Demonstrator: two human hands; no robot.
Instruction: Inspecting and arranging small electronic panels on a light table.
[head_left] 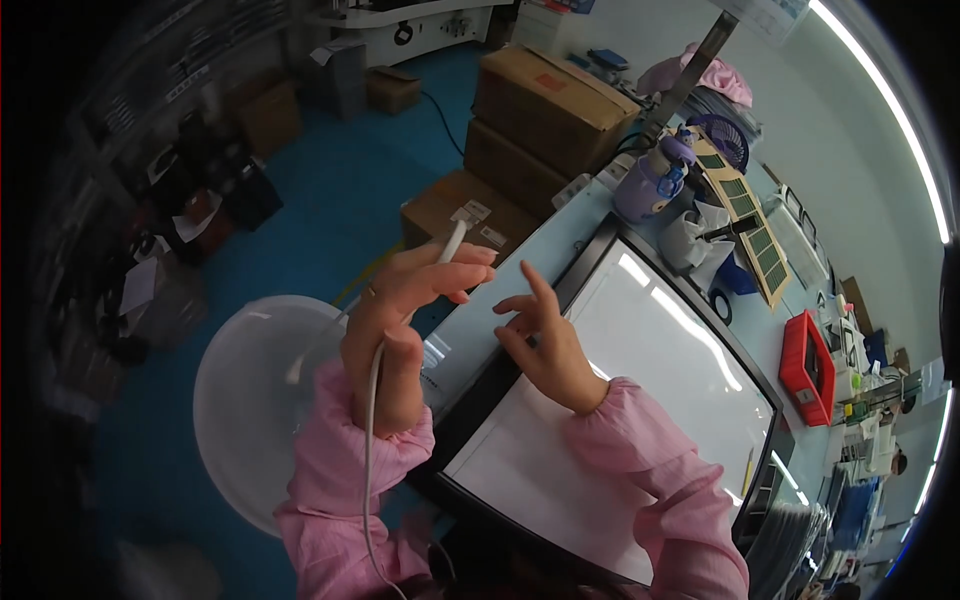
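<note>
I am looking down at a pale blue table (560, 235). A big flat panel (640, 370) with a black edge lies on it, and its white face shines with the long lights above. The floor (340, 190) beside the table is blue. Brown cardboard boxes (545, 105) are stacked on that floor, near the far corner of the table.

My left hand (395, 335) is curled around a thin white cable (372, 420). The fingers pinch it near its white tip, which sticks up past them. The rest of the cable runs down along my pink sleeve (335, 490). My right hand (540, 335) is open and holds nothing. Its fingers are spread, just above the near corner of the panel.

A round white stool (250, 400) stands on the floor under my left arm. Farther along the table are a purple bottle (650, 180), a strip of green boards (750, 225) and a red tray (808, 365). Nothing lies between my two hands.
</note>
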